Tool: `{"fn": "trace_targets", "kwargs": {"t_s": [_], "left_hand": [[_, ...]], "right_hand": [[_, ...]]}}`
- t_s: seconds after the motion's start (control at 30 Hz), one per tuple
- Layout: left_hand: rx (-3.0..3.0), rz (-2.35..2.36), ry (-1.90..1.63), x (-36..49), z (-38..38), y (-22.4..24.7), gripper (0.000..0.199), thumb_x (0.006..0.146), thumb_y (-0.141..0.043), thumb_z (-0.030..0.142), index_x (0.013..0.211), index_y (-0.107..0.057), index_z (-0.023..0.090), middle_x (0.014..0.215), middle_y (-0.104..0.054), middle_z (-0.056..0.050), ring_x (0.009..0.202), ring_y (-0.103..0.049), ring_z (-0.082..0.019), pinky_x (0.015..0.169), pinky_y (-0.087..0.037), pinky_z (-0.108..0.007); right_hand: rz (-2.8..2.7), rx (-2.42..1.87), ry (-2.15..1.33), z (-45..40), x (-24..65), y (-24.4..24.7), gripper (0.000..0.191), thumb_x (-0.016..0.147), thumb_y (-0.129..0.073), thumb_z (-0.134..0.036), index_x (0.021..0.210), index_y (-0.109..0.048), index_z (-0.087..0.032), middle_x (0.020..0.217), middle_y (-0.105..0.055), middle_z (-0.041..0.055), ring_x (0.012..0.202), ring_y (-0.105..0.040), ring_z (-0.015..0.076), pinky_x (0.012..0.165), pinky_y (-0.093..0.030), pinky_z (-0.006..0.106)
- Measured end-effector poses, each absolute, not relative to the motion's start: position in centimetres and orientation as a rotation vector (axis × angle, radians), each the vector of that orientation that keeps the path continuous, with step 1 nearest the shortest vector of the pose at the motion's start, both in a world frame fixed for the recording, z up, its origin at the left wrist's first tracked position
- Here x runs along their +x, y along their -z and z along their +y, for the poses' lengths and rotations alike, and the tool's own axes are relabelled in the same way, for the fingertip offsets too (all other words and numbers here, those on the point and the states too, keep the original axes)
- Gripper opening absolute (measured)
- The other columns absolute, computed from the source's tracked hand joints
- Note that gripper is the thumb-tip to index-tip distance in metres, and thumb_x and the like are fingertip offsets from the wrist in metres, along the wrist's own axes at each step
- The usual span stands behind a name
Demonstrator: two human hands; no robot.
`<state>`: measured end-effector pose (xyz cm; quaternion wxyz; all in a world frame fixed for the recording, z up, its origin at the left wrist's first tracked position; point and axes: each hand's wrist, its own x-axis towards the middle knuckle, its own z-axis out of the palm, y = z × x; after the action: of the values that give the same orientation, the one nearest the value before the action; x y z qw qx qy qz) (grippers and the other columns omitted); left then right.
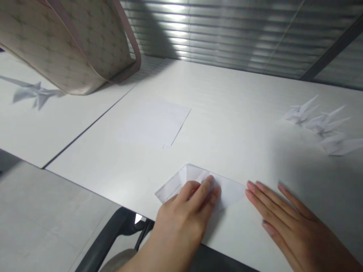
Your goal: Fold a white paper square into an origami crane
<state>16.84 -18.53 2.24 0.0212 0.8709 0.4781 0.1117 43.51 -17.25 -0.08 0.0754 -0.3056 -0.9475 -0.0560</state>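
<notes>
A folded white paper lies near the table's front edge, partly covered by my left hand. My left thumb and fingers are closed over its middle, pressing it to the white tabletop. My right hand rests flat on the table with its fingers spread, the fingertips just right of the paper's right end. Several white origami cranes sit in a group at the right, beyond my right hand. A pale square sheet of paper lies flat farther ahead.
A beige patterned bag with a pink trim hangs over the far left. Another white paper crane sits on the adjoining table at the left. A black chair frame is below the front edge, and metal blinds line the back.
</notes>
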Motion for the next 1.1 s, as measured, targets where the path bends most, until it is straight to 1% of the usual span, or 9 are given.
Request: {"fn": "trace_targets", "kwargs": {"t_s": [0.1, 0.23, 0.43, 0.57, 0.77, 0.87, 0.97, 1.03, 1.1], "left_hand": [[2.644, 1.471, -0.494, 16.7, -18.5, -1.8, 0.033, 0.094, -0.043, 0.01, 0.121, -0.062, 0.01, 0.129, -0.062, -0.008, 0.091, -0.059, -0.022, 0.065, -0.06, -0.031], [2.576, 1.475, -0.626, 16.7, -18.5, -1.5, 0.029, 0.095, -0.043, 0.011, 0.116, -0.063, 0.006, 0.128, -0.063, -0.009, 0.093, -0.058, -0.024, 0.07, -0.061, -0.033], [2.565, 1.475, -0.596, 16.9, -18.5, -1.9, 0.028, 0.091, -0.045, 0.007, 0.109, -0.067, 0.005, 0.128, -0.063, -0.01, 0.093, -0.059, -0.025, 0.066, -0.061, -0.033], [2.567, 1.477, -0.547, 16.9, -18.5, -1.9, 0.025, 0.088, -0.052, 0.008, 0.107, -0.067, 0.006, 0.13, -0.062, -0.009, 0.093, -0.059, -0.025, 0.066, -0.062, -0.032], [2.595, 1.492, -0.507, 16.8, -18.4, -1.7, 0.023, 0.088, -0.051, 0.008, 0.102, -0.069, 0.008, 0.129, -0.062, -0.009, 0.091, -0.06, -0.025, 0.059, -0.062, -0.031], [2.589, 1.495, -0.551, 16.6, -18.3, -1.7, 0.027, 0.092, -0.045, 0.009, 0.106, -0.068, 0.009, 0.129, -0.063, -0.007, 0.092, -0.061, -0.024, 0.059, -0.062, -0.031], [2.557, 1.474, -0.6, 16.4, -18.3, -1.5, 0.03, 0.094, -0.043, 0.01, 0.116, -0.063, 0.01, 0.129, -0.063, -0.008, 0.092, -0.062, -0.024, 0.064, -0.063, -0.032], [2.501, 1.464, -0.641, 16.2, -18.4, -1.3, 0.033, 0.095, -0.043, 0.011, 0.124, -0.058, 0.012, 0.132, -0.06, -0.01, 0.097, -0.062, -0.024, 0.072, -0.063, -0.035], [2.395, 1.463, -0.723, 15.8, -18.6, -1.2, 0.04, 0.095, -0.046, 0.015, 0.135, -0.049, 0.015, 0.14, -0.051, -0.012, 0.111, -0.059, -0.025, 0.086, -0.06, -0.039]], "right_hand": [[-2.837, -0.931, 0.152, -17.6, 43.4, -0.1, 0.055, 0.09, -0.042, -0.016, 0.143, -0.038, -0.004, 0.151, -0.039, 0.0103, 0.142, -0.029, 0.0207, 0.118, -0.015, 0.04], [-2.741, -0.921, 0.191, -17.5, 41.4, -1.5, 0.051, 0.089, -0.043, -0.018, 0.136, -0.046, 0.002, 0.144, -0.048, 0.0181, 0.141, -0.032, 0.0251, 0.116, -0.018, 0.041], [-2.815, -0.789, 0.171, -17.4, 38.6, -1.6, 0.047, 0.09, -0.042, -0.018, 0.134, -0.05, -0.005, 0.141, -0.052, 0.011, 0.131, -0.046, 0.0228, 0.116, -0.016, 0.038], [-2.828, -0.81, 0.22, -17.9, 38.3, -0.4, 0.047, 0.088, -0.042, -0.016, 0.133, -0.052, -0.006, 0.14, -0.053, 0.0117, 0.126, -0.052, 0.0252, 0.117, -0.014, 0.041], [-2.741, -0.809, 0.253, -17.8, 37.6, -1.3, 0.038, 0.09, -0.042, -0.013, 0.122, -0.063, -0.009, 0.13, -0.062, 0.0077, 0.116, -0.059, 0.0242, 0.117, -0.016, 0.038], [-2.715, -0.779, 0.243, -17.3, 37.7, -2.0, 0.037, 0.09, -0.043, -0.011, 0.12, -0.064, -0.014, 0.13, -0.063, 0.0036, 0.116, -0.06, 0.0224, 0.117, -0.016, 0.039], [-2.751, -0.743, 0.274, -17.0, 38.8, -2.0, 0.041, 0.09, -0.04, -0.01, 0.124, -0.062, -0.015, 0.131, -0.062, 0.0026, 0.117, -0.059, 0.0182, 0.119, -0.011, 0.04], [-2.817, -0.699, 0.356, -16.8, 39.9, -1.6, 0.042, 0.09, -0.039, -0.012, 0.126, -0.06, -0.015, 0.133, -0.06, 0.0033, 0.119, -0.058, 0.0181, 0.12, -0.006, 0.043], [-2.801, -0.647, 0.379, -16.6, 41.1, -1.2, 0.039, 0.091, -0.039, -0.017, 0.122, -0.063, -0.014, 0.129, -0.063, 0.0047, 0.118, -0.059, 0.0189, 0.119, -0.006, 0.044]]}}
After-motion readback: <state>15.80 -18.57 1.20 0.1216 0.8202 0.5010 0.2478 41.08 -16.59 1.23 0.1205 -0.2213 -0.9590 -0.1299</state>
